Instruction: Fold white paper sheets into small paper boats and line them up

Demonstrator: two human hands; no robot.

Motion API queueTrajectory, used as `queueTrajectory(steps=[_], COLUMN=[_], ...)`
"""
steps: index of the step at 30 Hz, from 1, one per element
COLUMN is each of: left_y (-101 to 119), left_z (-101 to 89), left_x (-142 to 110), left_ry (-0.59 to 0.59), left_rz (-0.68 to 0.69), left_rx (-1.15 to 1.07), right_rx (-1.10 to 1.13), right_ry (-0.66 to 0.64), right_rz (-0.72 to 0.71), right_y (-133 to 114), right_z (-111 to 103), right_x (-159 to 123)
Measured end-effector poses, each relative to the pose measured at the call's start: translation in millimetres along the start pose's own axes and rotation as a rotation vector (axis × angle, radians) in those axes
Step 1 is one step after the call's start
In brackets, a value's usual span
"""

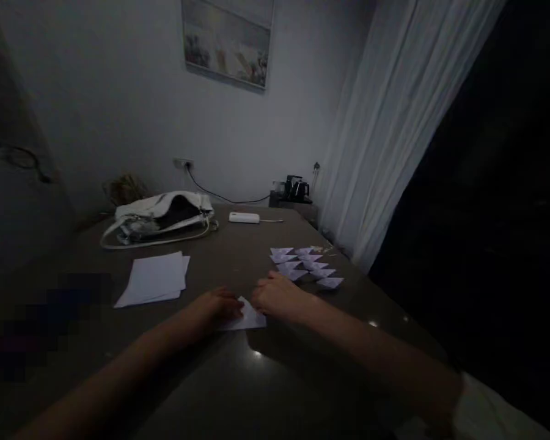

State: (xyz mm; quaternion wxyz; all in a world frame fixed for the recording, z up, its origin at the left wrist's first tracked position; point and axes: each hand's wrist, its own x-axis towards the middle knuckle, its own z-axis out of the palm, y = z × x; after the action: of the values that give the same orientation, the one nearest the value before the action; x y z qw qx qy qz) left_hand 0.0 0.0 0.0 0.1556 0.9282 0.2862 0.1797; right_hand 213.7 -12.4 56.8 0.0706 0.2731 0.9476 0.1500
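A folded white sheet of paper (pixel 253 320), with a peaked top and straight lower edge, lies on the table in front of me. My left hand (pixel 217 308) covers its left side, fingers curled down and holding it against the tabletop. At the right edge, my right hand (pixel 277 296) is closed with its fingertips on the paper. Just beyond that hand sit several small folded paper boats (pixel 293 272), arranged in two rows. Over to the left rests a stack of flat white paper (pixel 156 278), slightly fanned. Dim light hides the finer creases.
The dark glossy table (pixel 238 391) carries a white handbag (pixel 165 217) at the back left and a white power bank (pixel 244 217) with a short cable. Behind it, a black kettle (pixel 299 190) stands near the curtain (pixel 371 134). A blurred patch covers the far left.
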Motion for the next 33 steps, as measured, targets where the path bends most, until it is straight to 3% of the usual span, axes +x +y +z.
queueTrajectory(steps=[11, 17, 23, 33], left_y=[4, 9, 9, 5], left_z=[-1.8, -3.2, -0.7, -0.9], left_x=[-2, -4, -5, -3], left_ry=[0.017, 0.037, 0.047, 0.033], left_rz=[-0.031, -0.021, 0.007, 0.037], left_rx=[-0.019, -0.043, -0.056, -0.042], right_rx=[0.068, 0.068, 0.056, 0.084], right_ry=[0.036, 0.058, 0.036, -0.035], right_rz=[0.079, 0.102, 0.195, 0.181], right_y=[3, 4, 2, 13], right_z=[1, -13, -1, -1], right_x=[-27, 1, 37, 55])
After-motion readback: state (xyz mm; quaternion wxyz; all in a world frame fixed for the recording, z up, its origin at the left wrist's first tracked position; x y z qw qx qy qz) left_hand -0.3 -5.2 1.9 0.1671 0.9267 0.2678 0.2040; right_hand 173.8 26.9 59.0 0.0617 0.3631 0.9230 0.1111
